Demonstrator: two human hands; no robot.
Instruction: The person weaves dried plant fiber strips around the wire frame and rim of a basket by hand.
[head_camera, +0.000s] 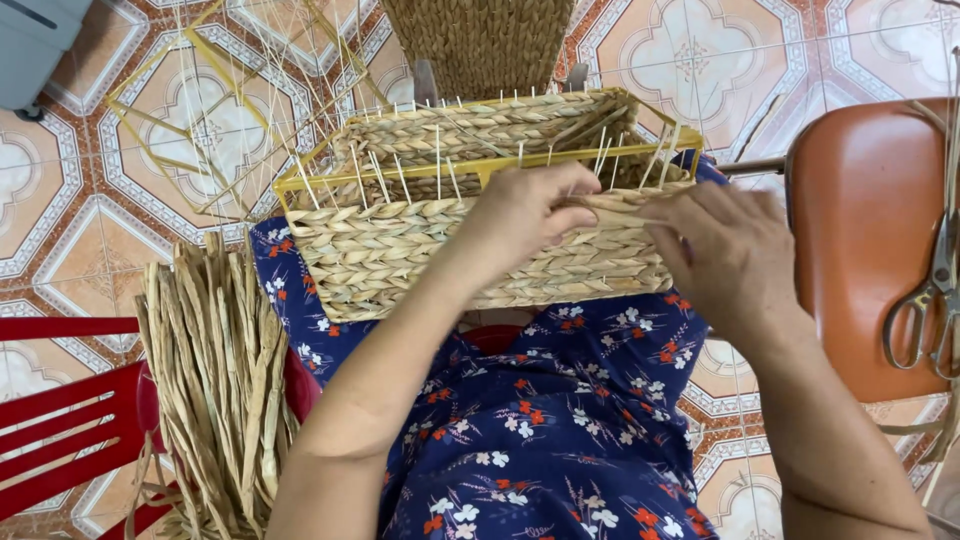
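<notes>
Hands pinching strand on basket

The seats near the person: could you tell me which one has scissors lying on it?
The orange seat on the right carries the scissors; the red chair on the left does not.

hands: 2, left hand, right hand | woven basket: 1, centre | scissors: 1, right edge | straw bundle: 1, lower left | orange stool: 1, right

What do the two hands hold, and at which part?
Both the left hand and the right hand pinch a straw strand at the top edge of the basket wall.
</notes>
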